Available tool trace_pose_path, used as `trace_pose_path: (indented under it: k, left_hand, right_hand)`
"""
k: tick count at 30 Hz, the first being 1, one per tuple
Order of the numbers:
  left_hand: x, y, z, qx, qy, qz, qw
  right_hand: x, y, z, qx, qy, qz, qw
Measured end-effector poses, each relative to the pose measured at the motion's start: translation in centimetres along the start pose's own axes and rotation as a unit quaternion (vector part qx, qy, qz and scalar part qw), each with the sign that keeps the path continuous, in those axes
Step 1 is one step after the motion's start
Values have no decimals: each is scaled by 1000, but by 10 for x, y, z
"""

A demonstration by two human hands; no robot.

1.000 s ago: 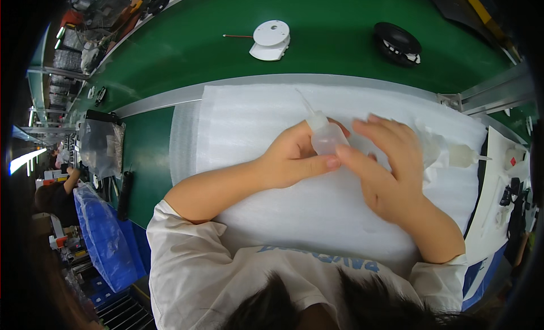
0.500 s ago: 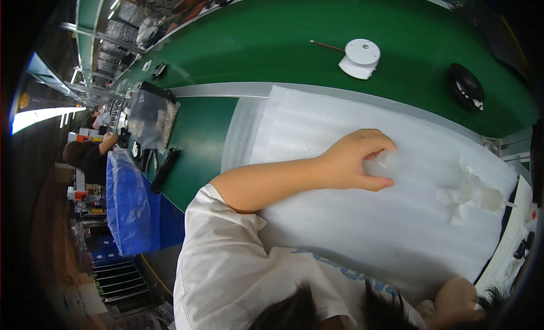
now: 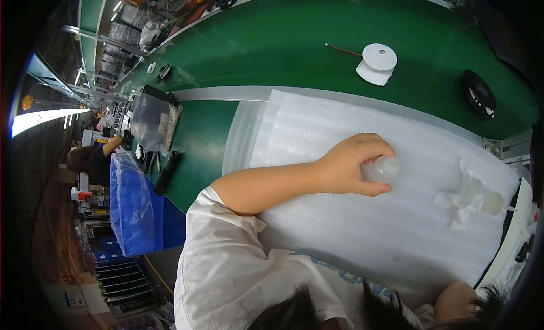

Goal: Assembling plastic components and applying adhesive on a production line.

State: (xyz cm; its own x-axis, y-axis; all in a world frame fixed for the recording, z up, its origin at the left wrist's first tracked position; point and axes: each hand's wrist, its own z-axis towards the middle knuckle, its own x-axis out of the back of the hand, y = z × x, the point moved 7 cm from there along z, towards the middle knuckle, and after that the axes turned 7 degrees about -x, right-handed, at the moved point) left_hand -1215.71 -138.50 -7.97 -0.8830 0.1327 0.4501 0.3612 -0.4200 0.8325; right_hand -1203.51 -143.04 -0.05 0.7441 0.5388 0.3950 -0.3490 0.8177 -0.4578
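My left hand [image 3: 357, 164] reaches in from the left over the white foam sheet [image 3: 317, 222]. Its thumb and fingers are curled round a small translucent, round-ended bottle [image 3: 387, 166], whose pale end points away from the palm. Further right on the foam lies a crumpled white tissue [image 3: 468, 197]. Beside that tissue is a translucent bottle [image 3: 493, 203] with a thin nozzle, lying on its side. Of my right arm only a bent bare part shows at the lower right; my right hand is out of the picture.
Beyond a metal rail, a green conveyor belt carries a white round-topped device [image 3: 378, 63] with a thin cable, and a black oval part [image 3: 479, 94]. At left are a black cylindrical tool [image 3: 168, 172], a clear-bagged box [image 3: 153, 117] and a blue bin [image 3: 136, 208]. Another person sits farther left.
On the belt, the white device and the black part have shifted right. The bottle in my left hand shows its round end more plainly; the hand has barely moved.
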Motion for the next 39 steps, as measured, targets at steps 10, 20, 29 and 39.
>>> trace_pose_path:
  k: [10, 20, 29, 39]
  left_hand:
    - [13, -8, -9, 13, -8, -6, 1000]
    - [28, -14, -16, 41, 1, 17, 999]
    - [49, -22, -23, 46, 8, 0, 999]
    - [89, -48, -48, 86, 43, -82, 992]
  right_hand:
    - [6, 7, 15, 30, 1, -32, 999]
    - [19, 16, 15, 29, 3, -59, 998]
    - [20, 18, 29, 25, 13, -82, 996]
    - [28, 19, 73, -84, -15, -367, 926]
